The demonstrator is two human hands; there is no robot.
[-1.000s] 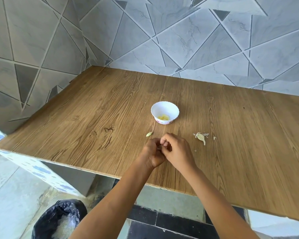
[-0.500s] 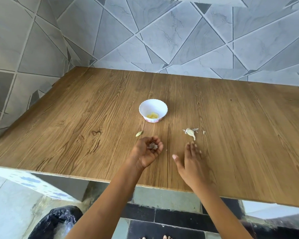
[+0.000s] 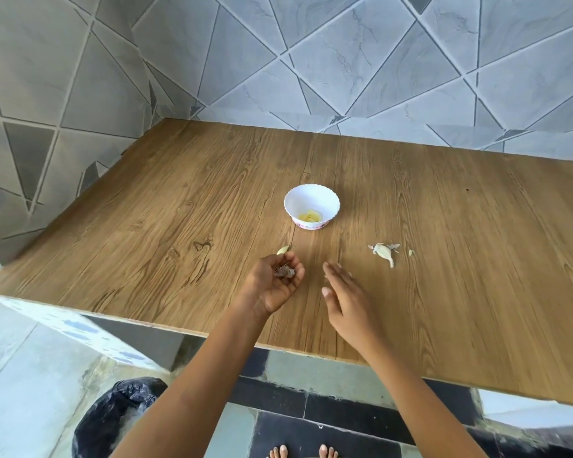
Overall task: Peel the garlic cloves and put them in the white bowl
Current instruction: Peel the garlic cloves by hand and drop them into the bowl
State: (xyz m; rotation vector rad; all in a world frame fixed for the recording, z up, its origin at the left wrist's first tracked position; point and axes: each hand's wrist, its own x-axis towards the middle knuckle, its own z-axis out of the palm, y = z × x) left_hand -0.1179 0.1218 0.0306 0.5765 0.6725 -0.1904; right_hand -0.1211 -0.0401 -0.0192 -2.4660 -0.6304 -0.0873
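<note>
One pale clove (image 3: pixel 283 250) lies near left hand (image 3: pixel 273 287); brownish skins (image 3: pixel 283 272) in palm.

Wood-grain table (image 3: pixel 443 209) carries a white bowl (image 3: pixel 311 198) near its centre. A small pale clove (image 3: pixel 283 250) lies in front of the bowl, to its left. A clove with loose skin (image 3: pixel 385 253) lies to the right, with a small scrap (image 3: pixel 410 253) just beside it.

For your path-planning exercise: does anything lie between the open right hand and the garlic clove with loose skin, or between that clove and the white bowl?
Nothing visible does. Only bare table separates the right hand from the garlic clove, and the clove from the white bowl.
</note>
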